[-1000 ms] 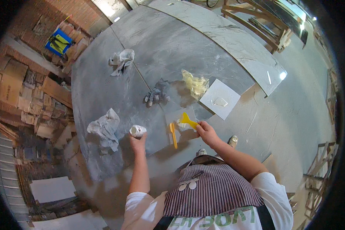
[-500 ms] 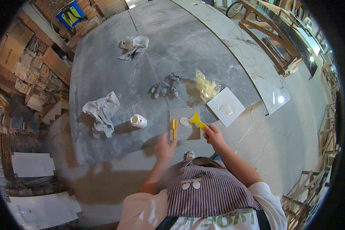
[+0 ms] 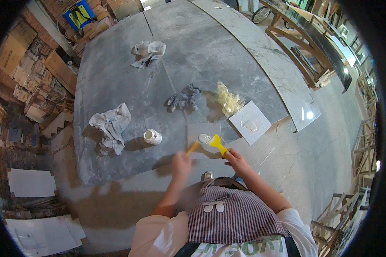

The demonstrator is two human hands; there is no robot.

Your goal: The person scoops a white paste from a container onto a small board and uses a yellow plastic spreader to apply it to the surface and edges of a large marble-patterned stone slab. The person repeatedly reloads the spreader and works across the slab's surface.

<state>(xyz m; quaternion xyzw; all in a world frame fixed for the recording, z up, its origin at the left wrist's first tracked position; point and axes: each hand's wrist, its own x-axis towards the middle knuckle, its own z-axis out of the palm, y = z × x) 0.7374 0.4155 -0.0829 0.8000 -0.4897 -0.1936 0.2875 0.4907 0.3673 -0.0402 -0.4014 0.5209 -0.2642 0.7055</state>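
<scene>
My right hand point(image 3: 238, 162) is closed around the handle of a yellow scraper point(image 3: 217, 144). The scraper's wide blade lies by a patch of white paste point(image 3: 204, 138) on a grey square tile point(image 3: 195, 129) at the table's near edge. A slim orange-yellow tool point(image 3: 191, 148) sticks up, tilted, from my closed left hand point(image 3: 182, 165). Motion smears both, and the tool's exact kind is unclear. Right of the grey tile lies a white square tile point(image 3: 257, 115) with its own patch of pale paste point(image 3: 250, 126). An open white jar point(image 3: 152, 137) stands to the left.
Dark work gloves point(image 3: 183, 97) and a crumpled yellowish plastic bag point(image 3: 228, 100) rest beyond the tiles on the grey slab table point(image 3: 116, 77). Two crumpled whitish cloths point(image 3: 112, 124) lie farther left and back. A wooden rack point(image 3: 298, 64) stands at the far right.
My left hand has lifted the orange-yellow tool off the grey tile and tilted it. My right hand has shifted the scraper slightly, turning its handle more upright beside the paste.
</scene>
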